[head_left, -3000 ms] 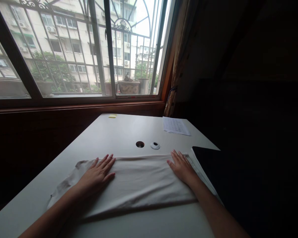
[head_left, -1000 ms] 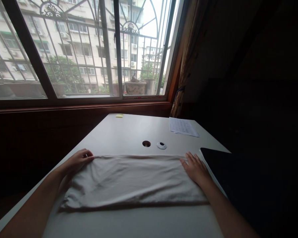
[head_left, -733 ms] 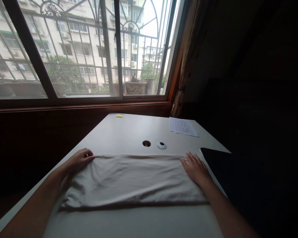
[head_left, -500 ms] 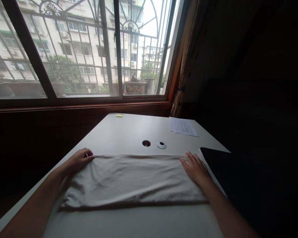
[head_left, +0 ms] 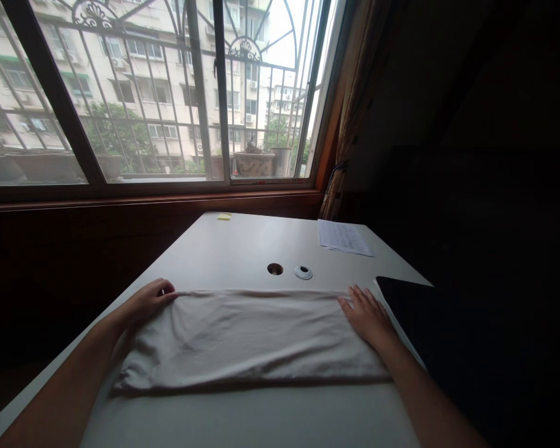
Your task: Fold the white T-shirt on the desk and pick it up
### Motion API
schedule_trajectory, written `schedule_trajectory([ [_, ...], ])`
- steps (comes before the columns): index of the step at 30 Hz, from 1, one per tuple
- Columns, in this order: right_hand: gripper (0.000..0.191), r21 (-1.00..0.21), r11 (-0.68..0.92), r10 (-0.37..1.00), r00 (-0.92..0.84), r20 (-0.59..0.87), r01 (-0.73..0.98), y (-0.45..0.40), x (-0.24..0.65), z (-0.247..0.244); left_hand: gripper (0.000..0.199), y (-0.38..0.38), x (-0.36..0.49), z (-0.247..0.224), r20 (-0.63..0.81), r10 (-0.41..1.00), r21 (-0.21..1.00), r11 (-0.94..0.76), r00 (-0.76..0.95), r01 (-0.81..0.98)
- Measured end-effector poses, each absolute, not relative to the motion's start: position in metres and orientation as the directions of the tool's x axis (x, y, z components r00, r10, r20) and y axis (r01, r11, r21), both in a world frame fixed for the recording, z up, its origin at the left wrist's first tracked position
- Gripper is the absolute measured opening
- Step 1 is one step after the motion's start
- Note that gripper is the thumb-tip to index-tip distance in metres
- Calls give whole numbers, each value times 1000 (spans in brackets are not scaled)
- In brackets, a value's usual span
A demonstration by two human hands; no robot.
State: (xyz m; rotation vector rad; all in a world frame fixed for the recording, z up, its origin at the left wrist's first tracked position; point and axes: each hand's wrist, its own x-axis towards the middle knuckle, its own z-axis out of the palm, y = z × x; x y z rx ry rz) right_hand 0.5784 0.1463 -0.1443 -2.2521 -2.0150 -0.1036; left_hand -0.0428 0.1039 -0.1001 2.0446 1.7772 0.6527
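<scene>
A light grey folded cloth [head_left: 256,339] lies as a wide, wrinkled strip across the white table [head_left: 242,249]. At its far left corner, my left hand [head_left: 150,300] pinches the fabric edge between thumb and fingers. My right hand [head_left: 366,314] rests flat on the far right corner, fingers extended over the cloth. The right end of the cloth is partly hidden under that hand and forearm. Whether the cloth is a garment cannot be made out.
Beyond the cloth are a round cable hole [head_left: 275,269] and its loose cover [head_left: 303,272]. Printed papers [head_left: 345,238] lie at the back right, yellow sticky notes [head_left: 224,216] at the back left. A dark flat object [head_left: 406,305] sits beside my right hand. A window stands behind.
</scene>
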Motion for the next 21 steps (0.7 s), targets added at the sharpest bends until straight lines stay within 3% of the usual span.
schedule_trajectory([
  [12, 74, -54, -110, 985, 116, 126, 992, 145, 578, -143, 44, 104, -39, -99, 169, 973, 474, -220, 157, 852],
  [21, 76, -33, -136, 983, 139, 117, 990, 136, 572, -137, 35, 109, -41, -108, 241, 965, 316, -178, 103, 932],
])
